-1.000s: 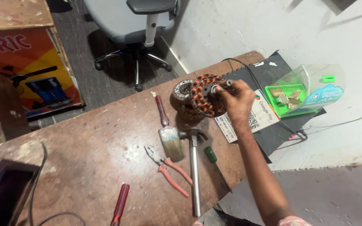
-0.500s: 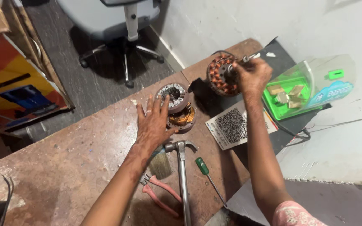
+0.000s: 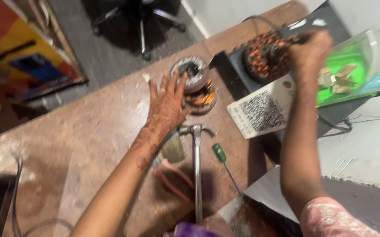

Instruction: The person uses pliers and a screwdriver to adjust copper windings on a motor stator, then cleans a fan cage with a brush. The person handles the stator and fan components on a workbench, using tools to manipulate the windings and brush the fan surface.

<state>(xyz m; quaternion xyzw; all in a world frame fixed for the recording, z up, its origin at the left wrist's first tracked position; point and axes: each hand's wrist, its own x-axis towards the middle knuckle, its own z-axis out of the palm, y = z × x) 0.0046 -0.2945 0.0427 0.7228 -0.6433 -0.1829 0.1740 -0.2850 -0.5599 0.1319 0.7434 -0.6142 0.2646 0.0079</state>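
Two hands work over the table (image 3: 89,145). The right hand (image 3: 310,52) has its grip closed on a copper-wound stator (image 3: 264,57), held up just above a dark box (image 3: 238,74), beside a green tray (image 3: 343,74). The left hand (image 3: 169,103) lies fingers spread, open, against a round motor housing (image 3: 195,81) left of the box. A hammer (image 3: 196,171) and a green screwdriver (image 3: 220,156) lie near the housing, toward the person.

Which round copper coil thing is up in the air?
The orange coil held in the right hand, above the black box. The other coil rests on the table by the left hand.
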